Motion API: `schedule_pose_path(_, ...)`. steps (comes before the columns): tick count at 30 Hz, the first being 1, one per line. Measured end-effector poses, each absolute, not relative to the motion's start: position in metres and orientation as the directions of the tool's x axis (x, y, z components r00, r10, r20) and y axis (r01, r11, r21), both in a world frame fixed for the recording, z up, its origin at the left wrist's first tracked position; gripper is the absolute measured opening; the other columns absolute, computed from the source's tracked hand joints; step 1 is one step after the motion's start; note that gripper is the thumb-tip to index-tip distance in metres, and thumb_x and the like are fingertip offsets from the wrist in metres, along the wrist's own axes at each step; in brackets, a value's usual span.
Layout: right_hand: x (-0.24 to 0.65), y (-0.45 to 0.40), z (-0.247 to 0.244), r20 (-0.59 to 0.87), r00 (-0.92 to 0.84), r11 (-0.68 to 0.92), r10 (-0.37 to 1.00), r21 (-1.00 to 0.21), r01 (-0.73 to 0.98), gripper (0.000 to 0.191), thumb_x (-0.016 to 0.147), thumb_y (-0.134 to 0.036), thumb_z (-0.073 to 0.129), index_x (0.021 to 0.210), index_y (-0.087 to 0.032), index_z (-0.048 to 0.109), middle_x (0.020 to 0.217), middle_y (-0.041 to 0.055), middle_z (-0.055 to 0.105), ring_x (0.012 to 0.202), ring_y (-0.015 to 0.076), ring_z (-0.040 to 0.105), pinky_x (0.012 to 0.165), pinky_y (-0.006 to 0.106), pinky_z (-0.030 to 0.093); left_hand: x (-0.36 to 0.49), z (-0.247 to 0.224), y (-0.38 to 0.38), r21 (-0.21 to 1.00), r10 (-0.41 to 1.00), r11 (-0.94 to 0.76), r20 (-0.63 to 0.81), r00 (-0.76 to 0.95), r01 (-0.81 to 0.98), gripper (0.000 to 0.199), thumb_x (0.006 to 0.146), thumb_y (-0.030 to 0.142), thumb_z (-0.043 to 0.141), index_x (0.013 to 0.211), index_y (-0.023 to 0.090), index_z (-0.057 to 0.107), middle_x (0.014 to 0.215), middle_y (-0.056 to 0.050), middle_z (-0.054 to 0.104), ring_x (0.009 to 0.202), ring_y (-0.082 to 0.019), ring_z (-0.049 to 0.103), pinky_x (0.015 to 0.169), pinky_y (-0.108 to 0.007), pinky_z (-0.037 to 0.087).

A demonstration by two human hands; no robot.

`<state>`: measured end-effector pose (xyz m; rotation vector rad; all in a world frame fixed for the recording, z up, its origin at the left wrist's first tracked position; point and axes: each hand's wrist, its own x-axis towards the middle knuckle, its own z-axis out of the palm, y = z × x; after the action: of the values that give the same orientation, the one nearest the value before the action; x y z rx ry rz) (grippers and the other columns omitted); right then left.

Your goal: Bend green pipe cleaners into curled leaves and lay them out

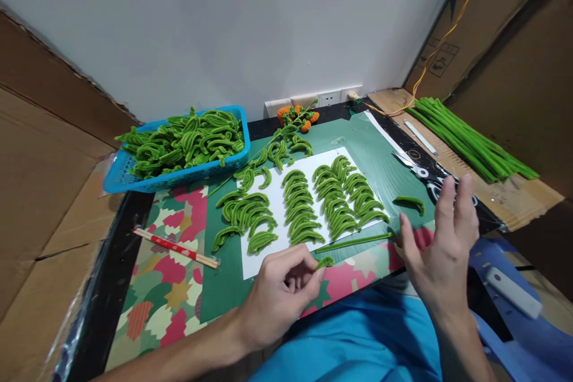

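Observation:
Between thumb and forefinger, my left hand (286, 283) pinches a small folded piece of green pipe cleaner (324, 262) above the near table edge. My right hand (441, 239) is raised to the right with its fingers spread and nothing in them. A straight green pipe cleaner (356, 242) lies across the front of the mat, its right end near my right thumb. Beyond that thumb rests a short bent green piece (410, 202). Rows of curved green pieces (299, 206) lie on a white sheet (277, 190) in front of my hands.
A blue basket (179, 174) heaped with bent green pieces stands back left. Scissors (421, 173), a white pen (421, 137) and a bundle of green pipe cleaners (474, 140) lie right. Wrapped chopsticks (174, 247) lie left; orange pipe-cleaner shapes (308, 119) sit by the wall.

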<state>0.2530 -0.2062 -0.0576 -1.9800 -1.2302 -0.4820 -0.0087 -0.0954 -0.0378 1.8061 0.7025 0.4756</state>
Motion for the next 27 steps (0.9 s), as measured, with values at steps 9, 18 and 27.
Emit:
schedule_pose_path(9, 0.225, -0.208, -0.04, 0.741, 0.313, 0.159, 0.594, -0.489, 0.858, 0.039, 0.099, -0.005, 0.073, 0.135, -0.019, 0.074, 0.116, 0.0119, 0.081, 0.107, 0.0278, 0.077, 0.098, 0.044, 0.061, -0.008, -0.031, -0.095, 0.943, 0.629, -0.254, -0.009, 0.777, 0.217, 0.028, 0.107, 0.031, 0.065, 0.081, 0.019, 0.063, 0.07, 0.005, 0.051, 0.055, -0.008, 0.043, 0.05, -0.02, 0.034)
schedule_pose_path(18, 0.175, -0.201, -0.044, 0.626, 0.047, 0.424, 0.778, -0.58, 0.696, 0.016, 0.105, -0.006, 0.066, 0.118, -0.013, 0.071, 0.087, 0.0067, 0.076, 0.072, 0.0189, 0.066, 0.065, 0.032, 0.054, -0.004, -0.025, -0.096, 0.921, 0.618, -0.337, 0.061, 0.784, 0.194, 0.025, 0.102, 0.023, 0.066, 0.078, 0.018, 0.065, 0.067, 0.004, 0.054, 0.054, -0.009, 0.045, 0.049, -0.019, 0.036)
schedule_pose_path(27, 0.173, -0.202, -0.041, 0.683, 0.062, 0.417, 0.727, -0.513, 0.75, 0.013, 0.101, -0.002, 0.069, 0.107, -0.014, 0.073, 0.08, 0.007, 0.076, 0.066, 0.019, 0.067, 0.06, 0.033, 0.055, -0.003, -0.027, -0.1, 0.859, 0.651, -0.474, 0.195, 0.733, 0.193, 0.026, 0.095, 0.013, 0.066, 0.071, 0.019, 0.056, 0.061, 0.006, 0.052, 0.051, -0.006, 0.046, 0.047, -0.016, 0.034)
